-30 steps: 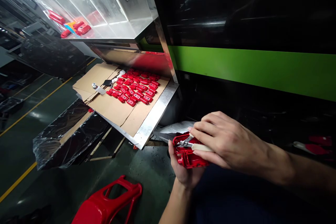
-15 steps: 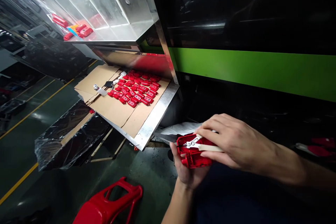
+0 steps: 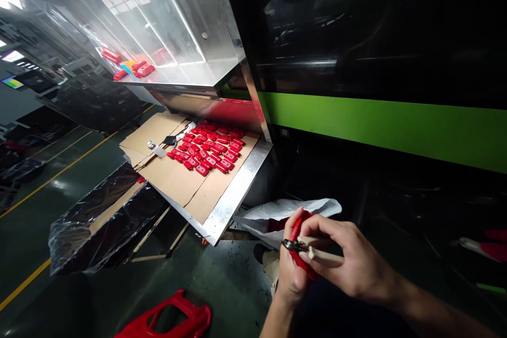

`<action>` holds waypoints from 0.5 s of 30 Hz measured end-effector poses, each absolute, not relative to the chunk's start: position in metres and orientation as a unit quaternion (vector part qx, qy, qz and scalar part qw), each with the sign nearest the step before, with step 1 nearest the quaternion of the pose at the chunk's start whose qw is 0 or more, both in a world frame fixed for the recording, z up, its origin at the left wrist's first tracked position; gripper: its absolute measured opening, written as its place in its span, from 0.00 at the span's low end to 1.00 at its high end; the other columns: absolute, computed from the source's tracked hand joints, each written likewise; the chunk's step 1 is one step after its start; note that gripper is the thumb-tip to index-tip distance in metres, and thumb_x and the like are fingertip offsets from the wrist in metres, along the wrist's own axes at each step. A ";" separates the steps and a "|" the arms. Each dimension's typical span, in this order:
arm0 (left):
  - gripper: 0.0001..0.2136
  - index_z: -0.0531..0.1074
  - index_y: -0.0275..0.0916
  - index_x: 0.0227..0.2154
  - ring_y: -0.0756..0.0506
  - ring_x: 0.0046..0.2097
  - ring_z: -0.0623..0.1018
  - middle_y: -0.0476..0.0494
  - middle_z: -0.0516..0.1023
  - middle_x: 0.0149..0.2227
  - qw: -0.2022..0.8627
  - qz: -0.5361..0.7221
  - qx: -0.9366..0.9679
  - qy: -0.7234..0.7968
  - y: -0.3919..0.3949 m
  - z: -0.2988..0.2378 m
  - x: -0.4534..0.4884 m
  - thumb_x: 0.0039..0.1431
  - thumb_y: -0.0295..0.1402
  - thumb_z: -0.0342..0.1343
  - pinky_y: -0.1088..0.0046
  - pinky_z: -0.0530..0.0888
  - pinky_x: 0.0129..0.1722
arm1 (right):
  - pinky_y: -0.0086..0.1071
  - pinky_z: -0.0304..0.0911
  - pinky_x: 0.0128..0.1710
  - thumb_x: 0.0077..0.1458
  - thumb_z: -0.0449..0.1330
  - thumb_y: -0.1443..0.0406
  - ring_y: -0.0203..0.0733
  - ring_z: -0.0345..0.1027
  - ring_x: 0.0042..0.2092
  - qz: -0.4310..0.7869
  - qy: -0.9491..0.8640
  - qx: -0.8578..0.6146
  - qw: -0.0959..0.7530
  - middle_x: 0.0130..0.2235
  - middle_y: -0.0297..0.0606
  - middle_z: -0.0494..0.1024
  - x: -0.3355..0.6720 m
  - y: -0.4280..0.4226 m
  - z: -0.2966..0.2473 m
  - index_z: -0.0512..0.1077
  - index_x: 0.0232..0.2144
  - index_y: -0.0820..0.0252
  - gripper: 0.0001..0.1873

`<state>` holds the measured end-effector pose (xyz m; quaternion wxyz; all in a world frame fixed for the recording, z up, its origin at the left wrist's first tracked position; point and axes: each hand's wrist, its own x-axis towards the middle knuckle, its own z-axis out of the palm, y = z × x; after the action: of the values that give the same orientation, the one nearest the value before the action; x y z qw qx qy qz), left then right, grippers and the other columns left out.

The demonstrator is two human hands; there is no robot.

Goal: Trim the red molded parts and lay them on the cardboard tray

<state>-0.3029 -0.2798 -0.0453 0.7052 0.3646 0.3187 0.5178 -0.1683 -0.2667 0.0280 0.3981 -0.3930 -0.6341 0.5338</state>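
My left hand (image 3: 291, 274) is closed around a red plastic housing (image 3: 298, 227), which is turned edge-on so its hollow inside barely shows. In my right hand (image 3: 350, 259) are side cutters with cream handles (image 3: 327, 257). Their dark metal jaws lie against the near edge of the housing, by my left hand. Whether the jaws are closed on anything, I cannot tell. Below and behind the hands, a white plastic bag (image 3: 273, 211) hangs open with something dark red inside.
Several red moulded parts (image 3: 209, 148) lie on cardboard (image 3: 194, 187) over a metal table (image 3: 241, 185) at left centre. More red parts sit on a metal shelf (image 3: 190, 71). A red frame-like piece (image 3: 170, 319) is at the lower left, near a plastic-lined box (image 3: 79, 232).
The red housing has been tilted from face-up to edge-on. The cutters have moved from over its hollow side to its edge. The view has shifted, and more of the white bag shows.
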 end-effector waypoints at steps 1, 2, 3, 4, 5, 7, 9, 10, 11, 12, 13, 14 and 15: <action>0.51 0.60 0.41 0.63 0.29 0.55 0.74 0.32 0.74 0.54 0.696 0.510 0.388 0.324 -0.279 -0.047 -0.305 0.38 0.62 0.67 0.51 0.67 0.60 | 0.21 0.66 0.33 0.58 0.62 0.65 0.30 0.70 0.33 0.539 -0.628 -0.394 0.400 0.34 0.30 0.75 -0.168 -0.266 0.028 0.70 0.37 0.56 0.05; 0.51 0.60 0.42 0.63 0.29 0.56 0.73 0.33 0.73 0.55 0.693 0.506 0.397 0.326 -0.279 -0.048 -0.306 0.38 0.62 0.67 0.51 0.67 0.61 | 0.21 0.66 0.34 0.58 0.62 0.65 0.30 0.71 0.34 0.544 -0.625 -0.393 0.400 0.35 0.30 0.76 -0.166 -0.266 0.028 0.70 0.37 0.56 0.05; 0.51 0.60 0.43 0.63 0.29 0.57 0.72 0.33 0.72 0.57 0.691 0.507 0.399 0.325 -0.278 -0.049 -0.307 0.37 0.61 0.69 0.51 0.66 0.61 | 0.22 0.67 0.35 0.58 0.61 0.64 0.31 0.71 0.35 0.552 -0.622 -0.390 0.395 0.35 0.31 0.76 -0.165 -0.265 0.028 0.70 0.37 0.56 0.04; 0.50 0.61 0.44 0.62 0.29 0.58 0.71 0.34 0.71 0.58 0.691 0.514 0.396 0.319 -0.278 -0.049 -0.308 0.36 0.59 0.70 0.52 0.66 0.62 | 0.22 0.66 0.34 0.59 0.61 0.64 0.31 0.71 0.34 0.561 -0.621 -0.386 0.388 0.34 0.31 0.76 -0.164 -0.265 0.028 0.70 0.37 0.56 0.04; 0.49 0.62 0.45 0.61 0.30 0.59 0.70 0.34 0.70 0.59 0.694 0.522 0.391 0.307 -0.277 -0.049 -0.308 0.36 0.57 0.71 0.53 0.66 0.62 | 0.22 0.66 0.34 0.59 0.61 0.64 0.31 0.70 0.34 0.570 -0.620 -0.383 0.380 0.34 0.31 0.75 -0.164 -0.265 0.027 0.70 0.37 0.57 0.04; 0.47 0.64 0.45 0.60 0.30 0.60 0.69 0.35 0.69 0.61 0.698 0.535 0.384 0.281 -0.275 -0.048 -0.306 0.36 0.55 0.72 0.54 0.65 0.62 | 0.23 0.66 0.33 0.61 0.59 0.63 0.31 0.69 0.33 0.576 -0.623 -0.379 0.370 0.34 0.31 0.74 -0.165 -0.265 0.024 0.69 0.38 0.57 0.04; 0.44 0.65 0.46 0.60 0.30 0.60 0.70 0.35 0.69 0.60 0.695 0.546 0.372 0.285 -0.274 -0.048 -0.303 0.39 0.53 0.72 0.54 0.65 0.62 | 0.23 0.66 0.33 0.62 0.58 0.63 0.31 0.70 0.33 0.538 -0.639 -0.387 0.391 0.34 0.31 0.74 -0.170 -0.268 0.018 0.68 0.39 0.56 0.04; 0.45 0.64 0.45 0.61 0.30 0.60 0.70 0.35 0.70 0.60 0.691 0.551 0.363 0.295 -0.274 -0.049 -0.301 0.39 0.53 0.72 0.53 0.65 0.62 | 0.22 0.66 0.33 0.62 0.57 0.65 0.31 0.70 0.33 0.494 -0.657 -0.393 0.413 0.34 0.31 0.74 -0.173 -0.269 0.014 0.67 0.39 0.56 0.04; 0.45 0.64 0.44 0.61 0.30 0.59 0.71 0.34 0.71 0.59 0.683 0.557 0.356 0.311 -0.275 -0.051 -0.300 0.40 0.53 0.72 0.52 0.65 0.62 | 0.22 0.67 0.34 0.61 0.57 0.66 0.31 0.70 0.33 0.435 -0.678 -0.399 0.437 0.34 0.31 0.74 -0.176 -0.271 0.010 0.66 0.40 0.56 0.05; 0.44 0.63 0.43 0.61 0.30 0.58 0.72 0.34 0.72 0.58 0.671 0.567 0.353 0.323 -0.277 -0.053 -0.299 0.42 0.54 0.71 0.51 0.65 0.62 | 0.22 0.68 0.36 0.61 0.57 0.68 0.31 0.70 0.34 0.361 -0.701 -0.404 0.463 0.34 0.31 0.74 -0.179 -0.272 0.004 0.65 0.41 0.56 0.06; 0.43 0.64 0.43 0.61 0.30 0.57 0.72 0.33 0.72 0.57 0.654 0.580 0.358 0.328 -0.280 -0.055 -0.299 0.43 0.55 0.69 0.51 0.66 0.62 | 0.22 0.68 0.37 0.60 0.56 0.69 0.31 0.71 0.35 0.277 -0.717 -0.415 0.487 0.34 0.31 0.74 -0.179 -0.273 -0.001 0.65 0.41 0.56 0.07; 0.42 0.65 0.42 0.61 0.29 0.58 0.72 0.33 0.72 0.57 0.632 0.599 0.372 0.323 -0.283 -0.056 -0.300 0.44 0.55 0.68 0.49 0.65 0.62 | 0.23 0.68 0.39 0.60 0.55 0.70 0.31 0.71 0.35 0.193 -0.722 -0.434 0.503 0.34 0.32 0.74 -0.177 -0.272 -0.007 0.66 0.41 0.56 0.07; 0.41 0.66 0.42 0.60 0.28 0.59 0.71 0.33 0.71 0.58 0.603 0.624 0.388 0.310 -0.286 -0.057 -0.302 0.44 0.56 0.68 0.48 0.65 0.63 | 0.24 0.68 0.40 0.59 0.55 0.70 0.32 0.72 0.35 0.123 -0.713 -0.466 0.509 0.34 0.32 0.74 -0.172 -0.270 -0.014 0.66 0.40 0.57 0.07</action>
<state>-0.3016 -0.2861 -0.0565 0.6025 0.3883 0.3102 0.6245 -0.1723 -0.2699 -0.0135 0.5091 -0.4657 -0.7134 0.1226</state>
